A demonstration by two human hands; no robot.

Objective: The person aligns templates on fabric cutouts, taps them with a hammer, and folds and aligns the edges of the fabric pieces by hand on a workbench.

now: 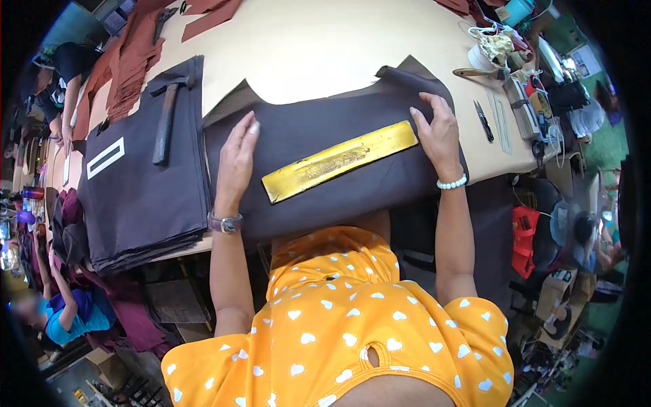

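A dark brown cloth piece (312,129) lies spread in front of me, its far corners curling up. Across its middle, slanting up to the right, rests a worn yellow metal bar (339,161). My left hand (236,157) is at the cloth's left side, fingers stretched out, with nothing in it. On the other side, just past the bar's right end, my right hand (439,132) has its thumb and fingers apart and holds nothing. Neither hand touches the bar. Whether the palms press on the cloth is hard to tell.
Left of me, a stack of dark cloth (146,197) bears a hammer (167,122) and a white rectangular frame (106,158). Reddish-brown pieces (135,61) lie beyond. At right are snips (483,121), a brush (475,72) and a white tub (485,55). People work at left.
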